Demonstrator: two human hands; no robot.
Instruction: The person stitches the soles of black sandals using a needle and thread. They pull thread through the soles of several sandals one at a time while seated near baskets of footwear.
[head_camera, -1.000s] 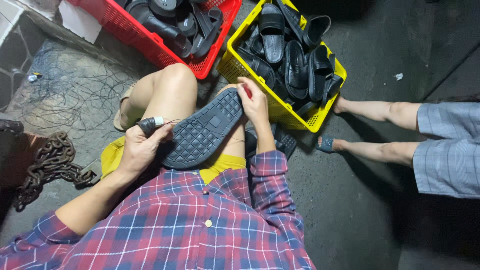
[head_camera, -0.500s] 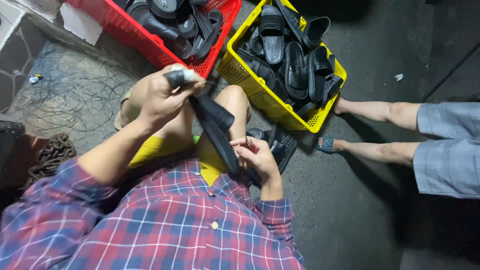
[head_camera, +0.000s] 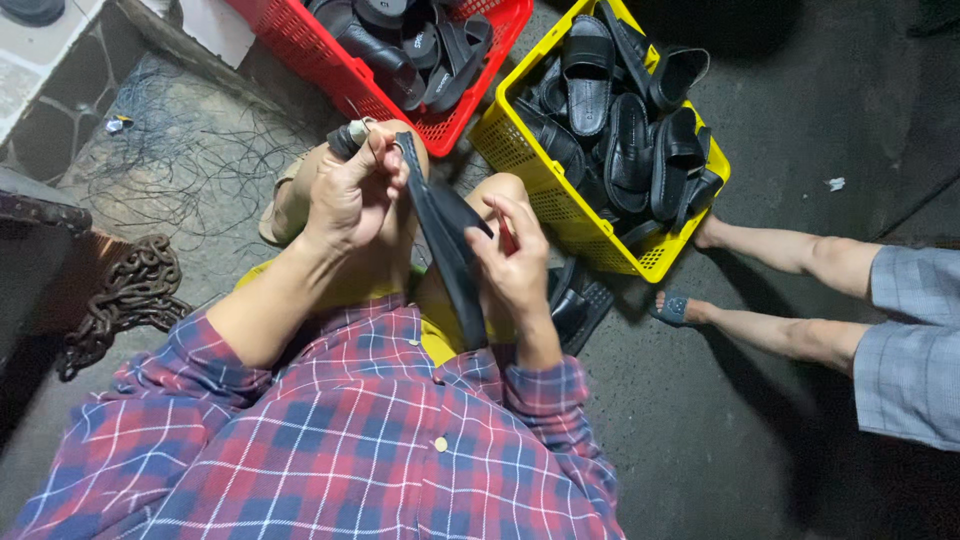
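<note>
A black sandal is held on its edge at the middle of the frame, probably so that its rim can be reached. The left hand is closed around a small tool at the sandal's upper end. The right hand grips the sandal's lower side, fingers curled. Behind, a yellow basket and a red basket are filled with sandals.

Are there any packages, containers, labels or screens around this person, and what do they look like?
Red crate: top centre, slotted plastic, holding black sandals.
Yellow crate: top right, beside the red one, slotted plastic, full of black sandals.
Small pale markings on sandal straps in the red crate: too small to make out.
No screens or signs in view.
</note>
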